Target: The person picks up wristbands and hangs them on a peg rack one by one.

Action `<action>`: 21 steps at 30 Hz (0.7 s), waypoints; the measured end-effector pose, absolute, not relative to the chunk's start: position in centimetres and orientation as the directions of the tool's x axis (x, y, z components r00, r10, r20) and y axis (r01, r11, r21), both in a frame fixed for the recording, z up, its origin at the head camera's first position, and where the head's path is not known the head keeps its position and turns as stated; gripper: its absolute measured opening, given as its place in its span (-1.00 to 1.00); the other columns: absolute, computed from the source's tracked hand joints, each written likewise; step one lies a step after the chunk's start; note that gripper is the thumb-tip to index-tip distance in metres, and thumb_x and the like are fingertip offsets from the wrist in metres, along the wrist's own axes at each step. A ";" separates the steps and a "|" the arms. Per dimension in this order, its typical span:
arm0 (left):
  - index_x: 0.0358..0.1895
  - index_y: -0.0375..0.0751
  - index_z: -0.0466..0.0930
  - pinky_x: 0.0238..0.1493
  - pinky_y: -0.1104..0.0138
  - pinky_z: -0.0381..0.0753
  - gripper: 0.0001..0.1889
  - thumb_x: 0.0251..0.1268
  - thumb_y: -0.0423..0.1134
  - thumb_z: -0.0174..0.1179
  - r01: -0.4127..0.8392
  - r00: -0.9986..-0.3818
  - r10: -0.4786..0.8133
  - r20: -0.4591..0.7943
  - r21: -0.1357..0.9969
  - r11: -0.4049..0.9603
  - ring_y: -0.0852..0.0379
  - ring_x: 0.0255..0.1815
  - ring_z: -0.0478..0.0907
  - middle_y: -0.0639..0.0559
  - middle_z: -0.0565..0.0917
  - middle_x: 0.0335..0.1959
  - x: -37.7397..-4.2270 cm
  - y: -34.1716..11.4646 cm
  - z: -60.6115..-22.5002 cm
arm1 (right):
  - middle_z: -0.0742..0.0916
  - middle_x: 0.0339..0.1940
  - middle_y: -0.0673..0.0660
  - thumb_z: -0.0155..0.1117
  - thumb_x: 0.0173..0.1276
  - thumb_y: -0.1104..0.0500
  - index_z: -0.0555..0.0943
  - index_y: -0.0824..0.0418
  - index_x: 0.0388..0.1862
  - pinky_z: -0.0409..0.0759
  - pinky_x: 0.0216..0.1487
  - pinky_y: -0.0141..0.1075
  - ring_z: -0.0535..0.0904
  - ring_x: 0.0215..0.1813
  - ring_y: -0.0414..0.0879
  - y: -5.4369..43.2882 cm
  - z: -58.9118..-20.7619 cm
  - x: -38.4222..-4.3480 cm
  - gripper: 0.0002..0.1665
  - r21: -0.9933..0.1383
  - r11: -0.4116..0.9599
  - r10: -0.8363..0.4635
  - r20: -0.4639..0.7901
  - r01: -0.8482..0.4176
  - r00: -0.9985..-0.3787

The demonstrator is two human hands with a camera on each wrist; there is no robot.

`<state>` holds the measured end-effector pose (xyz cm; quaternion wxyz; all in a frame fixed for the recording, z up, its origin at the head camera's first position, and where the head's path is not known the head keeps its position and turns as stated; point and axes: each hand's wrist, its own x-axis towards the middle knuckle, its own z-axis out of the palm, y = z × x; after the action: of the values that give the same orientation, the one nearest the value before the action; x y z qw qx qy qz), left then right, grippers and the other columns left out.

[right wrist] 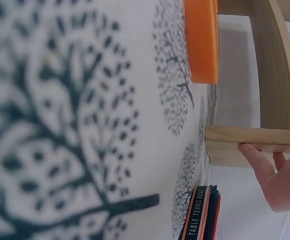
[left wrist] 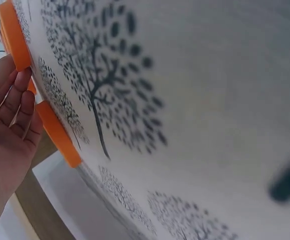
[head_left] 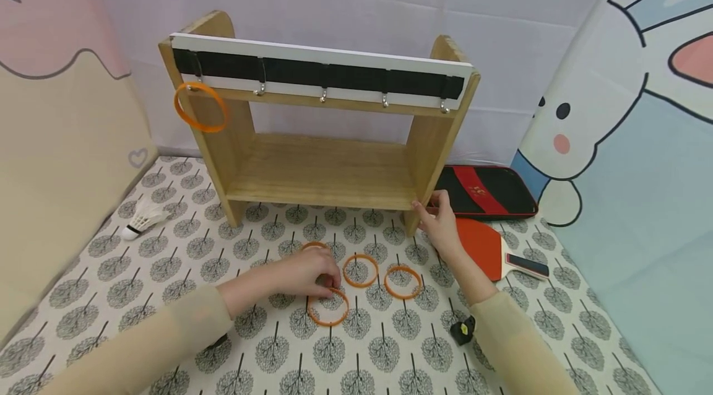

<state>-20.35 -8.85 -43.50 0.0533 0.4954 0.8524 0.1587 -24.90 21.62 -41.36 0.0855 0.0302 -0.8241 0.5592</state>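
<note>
My left hand (head_left: 309,271) is low over the cloth, its thumb and curled forefinger pinching the far edge of the nearest orange ring (head_left: 328,324). Another orange ring (head_left: 314,244) is partly hidden behind that hand, and two more, a middle ring (head_left: 360,285) and a right-hand ring (head_left: 403,296), lie flat beside it. My right hand (head_left: 441,228) grips the lower right side of a wooden rack (head_left: 323,172), with the thumb on its front edge. Several metal hooks (head_left: 324,96) line the rack's top bar. From the leftmost one hangs an orange ring (head_left: 221,125).
A white shuttlecock (head_left: 143,220) lies at the left. To the right of the rack are a red table tennis paddle (head_left: 481,246) and a black-and-red case (head_left: 501,187). A small black object (head_left: 462,330) sits by the right sleeve. Printed curtains enclose the table (head_left: 267,345).
</note>
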 end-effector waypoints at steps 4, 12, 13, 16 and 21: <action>-0.39 0.15 0.65 -0.24 0.51 0.38 -0.89 0.06 -0.01 0.35 0.810 -0.518 0.854 0.044 0.348 0.473 0.39 -0.39 0.35 0.43 0.49 -0.54 -20.4 -8.5 -43.6 | 0.51 0.06 0.21 0.18 0.37 -0.04 0.25 0.20 0.10 0.69 -0.20 -0.03 0.53 0.03 0.08 21.7 -41.8 -25.1 -0.49 -0.909 0.382 0.042 0.196 -0.165 -0.980; -0.46 0.16 0.63 -0.19 0.49 0.44 -0.91 0.06 -0.05 0.35 0.791 -0.540 0.841 0.043 0.366 0.489 0.45 -0.38 0.37 0.46 0.49 -0.52 -20.4 -8.4 -43.3 | 0.52 0.05 0.24 0.17 0.38 0.03 0.25 0.23 0.09 0.69 -0.20 -0.02 0.54 0.05 0.10 21.6 -41.3 -24.9 -0.52 -0.914 0.379 0.050 0.175 -0.144 -0.983; -0.46 0.16 0.63 -0.19 0.49 0.45 -0.91 0.06 -0.05 0.36 0.787 -0.542 0.839 0.047 0.378 0.487 0.45 -0.38 0.38 0.46 0.50 -0.51 -20.4 -8.4 -43.2 | 0.51 0.05 0.26 0.15 0.40 0.05 0.25 0.25 0.09 0.69 -0.19 -0.01 0.53 0.05 0.12 21.5 -40.9 -24.6 -0.54 -0.912 0.383 0.044 0.178 -0.148 -0.983; -0.47 0.13 0.63 -0.19 0.50 0.46 -0.91 0.07 -0.07 0.36 0.772 -0.547 0.835 0.057 0.420 0.477 0.45 -0.38 0.40 0.43 0.51 -0.50 -20.5 -8.6 -43.0 | 0.49 0.06 0.32 0.13 0.41 0.12 0.24 0.32 0.09 0.66 -0.16 0.07 0.52 0.07 0.19 21.0 -39.8 -23.8 -0.56 -0.913 0.377 0.033 0.179 -0.154 -0.983; -0.47 0.07 0.64 -0.29 0.52 0.49 -0.92 0.11 -0.16 0.34 0.731 -0.557 0.829 0.045 0.500 0.464 0.42 -0.43 0.41 0.38 0.53 -0.51 -20.7 -9.1 -42.1 | 0.49 0.07 0.35 0.12 0.42 0.16 0.23 0.34 0.09 0.64 -0.12 0.10 0.51 0.08 0.20 20.3 -38.7 -22.9 -0.57 -0.912 0.383 0.036 0.173 -0.146 -0.984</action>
<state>-20.68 -9.13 -42.09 0.1027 0.4593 0.8494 0.2390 -22.89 20.32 -38.66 0.0820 0.0333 -0.8275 0.5544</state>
